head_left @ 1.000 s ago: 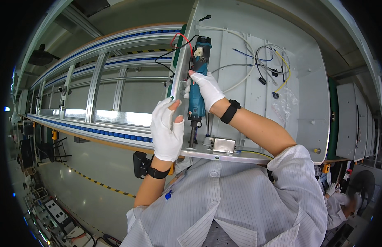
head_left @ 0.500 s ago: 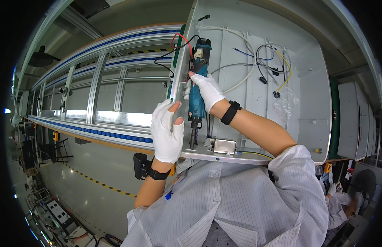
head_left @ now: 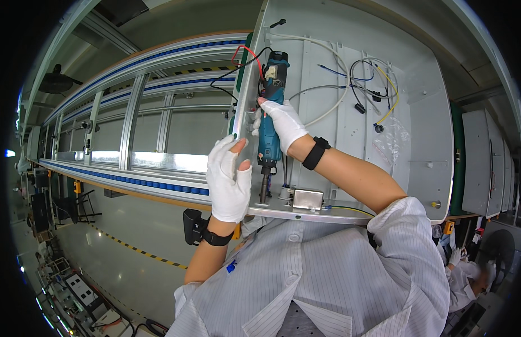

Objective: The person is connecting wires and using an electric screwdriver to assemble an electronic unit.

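My right hand [head_left: 283, 121], in a white glove with bare fingertips, is wrapped round the body of a teal and black power screwdriver [head_left: 269, 143]. The tool lies along the inner left wall of a light grey metal cabinet [head_left: 322, 157], its long shaft [head_left: 264, 188] pointing toward me at the near left corner. My left hand [head_left: 228, 182], gloved the same way, rests by the cabinet's left edge, fingers stretched out and apart, holding nothing. A small silver metal box [head_left: 307, 199] sits at the near wall, right of the shaft. What the tool's tip touches is hidden.
Loose cables [head_left: 375, 84], a white hose [head_left: 336, 53] and clear plastic film [head_left: 391, 140] lie inside the cabinet. Left of it runs a roller conveyor [head_left: 131, 177] with blue rollers. A red and black lead [head_left: 238, 56] crosses the cabinet's left wall. Another person [head_left: 465, 275] works at far right.
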`<action>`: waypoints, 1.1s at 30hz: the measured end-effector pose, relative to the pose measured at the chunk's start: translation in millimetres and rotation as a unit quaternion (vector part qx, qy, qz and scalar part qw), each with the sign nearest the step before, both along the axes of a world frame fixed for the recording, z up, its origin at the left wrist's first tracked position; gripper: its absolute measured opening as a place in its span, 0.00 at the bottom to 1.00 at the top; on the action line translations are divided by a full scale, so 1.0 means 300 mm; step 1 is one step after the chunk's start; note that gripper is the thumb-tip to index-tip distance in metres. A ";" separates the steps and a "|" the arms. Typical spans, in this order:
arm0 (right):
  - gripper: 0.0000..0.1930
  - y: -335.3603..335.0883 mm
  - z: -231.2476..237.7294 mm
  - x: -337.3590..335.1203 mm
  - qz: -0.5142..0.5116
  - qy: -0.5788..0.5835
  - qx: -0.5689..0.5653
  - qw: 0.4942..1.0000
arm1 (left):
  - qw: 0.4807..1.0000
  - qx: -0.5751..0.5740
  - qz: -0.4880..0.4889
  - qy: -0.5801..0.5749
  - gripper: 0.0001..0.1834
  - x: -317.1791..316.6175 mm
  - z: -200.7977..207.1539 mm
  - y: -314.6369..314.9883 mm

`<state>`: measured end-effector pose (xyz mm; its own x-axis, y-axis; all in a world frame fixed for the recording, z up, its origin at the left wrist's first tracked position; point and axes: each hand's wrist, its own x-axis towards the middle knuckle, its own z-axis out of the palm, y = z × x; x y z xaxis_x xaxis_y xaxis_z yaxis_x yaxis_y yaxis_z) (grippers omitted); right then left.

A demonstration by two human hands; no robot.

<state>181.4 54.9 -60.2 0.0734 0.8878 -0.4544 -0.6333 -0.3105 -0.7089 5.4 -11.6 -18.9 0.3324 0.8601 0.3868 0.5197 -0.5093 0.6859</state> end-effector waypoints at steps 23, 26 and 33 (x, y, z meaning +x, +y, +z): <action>0.15 -0.005 0.000 -0.005 -0.005 0.010 0.013 1.000 | 1.000 -0.001 -0.002 0.009 0.18 -0.004 0.005 -0.001; 0.16 0.003 -0.006 -0.006 -0.021 0.007 0.001 1.000 | 1.000 -0.002 -0.001 0.004 0.18 -0.001 0.006 -0.003; 0.19 0.116 0.023 0.324 -0.043 0.067 -0.013 0.997 | 1.000 0.002 -0.003 0.002 0.17 0.011 0.006 -0.004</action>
<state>278.7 89.8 -53.3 0.0866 0.8681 -0.4887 -0.7471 -0.2680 -0.6083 8.8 -12.8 -17.1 0.3395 0.8562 0.3893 0.5184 -0.5157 0.6822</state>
